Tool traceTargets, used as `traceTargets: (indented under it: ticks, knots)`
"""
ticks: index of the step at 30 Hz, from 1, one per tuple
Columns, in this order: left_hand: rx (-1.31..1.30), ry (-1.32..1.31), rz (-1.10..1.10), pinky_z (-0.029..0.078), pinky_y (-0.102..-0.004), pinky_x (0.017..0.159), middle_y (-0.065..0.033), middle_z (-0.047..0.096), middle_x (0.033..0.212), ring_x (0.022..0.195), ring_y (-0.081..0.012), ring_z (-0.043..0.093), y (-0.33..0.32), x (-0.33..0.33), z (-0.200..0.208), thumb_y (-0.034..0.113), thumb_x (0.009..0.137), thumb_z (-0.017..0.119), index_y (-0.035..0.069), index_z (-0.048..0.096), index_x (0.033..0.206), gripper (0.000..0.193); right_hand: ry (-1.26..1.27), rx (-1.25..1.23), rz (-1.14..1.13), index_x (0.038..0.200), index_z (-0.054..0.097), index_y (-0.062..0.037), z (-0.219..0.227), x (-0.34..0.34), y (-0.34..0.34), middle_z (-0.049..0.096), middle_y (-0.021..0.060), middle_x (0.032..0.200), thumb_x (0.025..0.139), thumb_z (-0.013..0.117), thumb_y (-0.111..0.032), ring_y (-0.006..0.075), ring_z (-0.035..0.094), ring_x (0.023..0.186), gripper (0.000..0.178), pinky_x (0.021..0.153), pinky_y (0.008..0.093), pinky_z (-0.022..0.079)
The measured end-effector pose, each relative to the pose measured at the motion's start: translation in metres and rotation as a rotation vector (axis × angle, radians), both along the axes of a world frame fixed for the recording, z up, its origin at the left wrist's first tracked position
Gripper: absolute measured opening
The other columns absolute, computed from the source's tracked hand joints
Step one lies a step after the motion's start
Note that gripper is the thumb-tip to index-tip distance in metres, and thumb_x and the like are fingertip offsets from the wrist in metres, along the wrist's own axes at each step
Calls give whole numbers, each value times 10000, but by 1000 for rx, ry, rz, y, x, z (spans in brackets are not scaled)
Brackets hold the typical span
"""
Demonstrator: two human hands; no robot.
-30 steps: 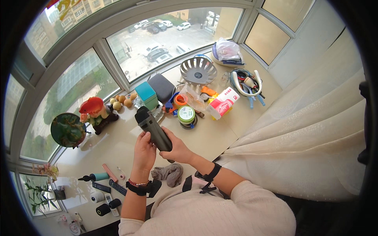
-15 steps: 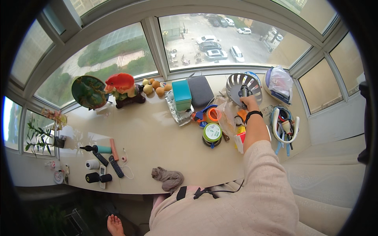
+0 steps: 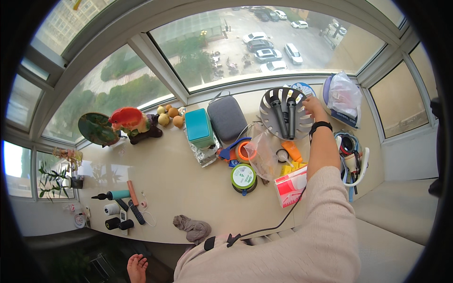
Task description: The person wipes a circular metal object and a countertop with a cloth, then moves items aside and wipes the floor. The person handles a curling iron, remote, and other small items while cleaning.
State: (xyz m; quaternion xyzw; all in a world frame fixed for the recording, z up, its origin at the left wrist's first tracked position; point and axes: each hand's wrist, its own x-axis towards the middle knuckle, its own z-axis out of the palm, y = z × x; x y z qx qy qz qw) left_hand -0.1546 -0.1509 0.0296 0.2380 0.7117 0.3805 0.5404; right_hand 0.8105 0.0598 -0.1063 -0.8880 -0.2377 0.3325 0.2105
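Note:
My right hand is at the right rim of a grey slotted round tray, its fingers loosely bent and apart, nothing visible in them. Whether its fingertips touch the rim, I cannot tell. Two black microphones lie side by side in this tray: a left microphone and a right microphone, heads toward the window. Behind the hand a blue-and-white round item is partly covered. Low at the left, below the table edge, my left hand hangs free, open with fingers slightly curled.
Near the tray are a plastic bag, an orange tube, a pink-white box, a green-lidded round container, a teal box and a grey case. A cord basket stands right; a brown cloth lies in front.
My right hand has let go of the microphones, which now lie in the tray, and moved right to its rim. The whole view has shifted and tilted slightly.

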Motion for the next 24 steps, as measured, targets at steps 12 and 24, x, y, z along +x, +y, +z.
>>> traceTargets:
  ticks: [12,24]
  knots:
    - [-411,-48,106,449,-473,1033,-156,583,1317,1206,-331,554,-39,-11,-15,263,968,624,40,539,1305,413,-449,16,-75,1033,674,-45,-118,90,-19,700,208,1044,764,779,-469,372,663,1042,513,898,448,520]
    - [-391,143,57,380,-477,1114,-192,499,1429,1318,-352,477,-6,8,-3,310,1007,541,-18,452,1406,525,-545,-99,55,1057,625,-148,-117,83,-2,600,182,1207,761,762,-422,397,608,1111,426,918,475,497]
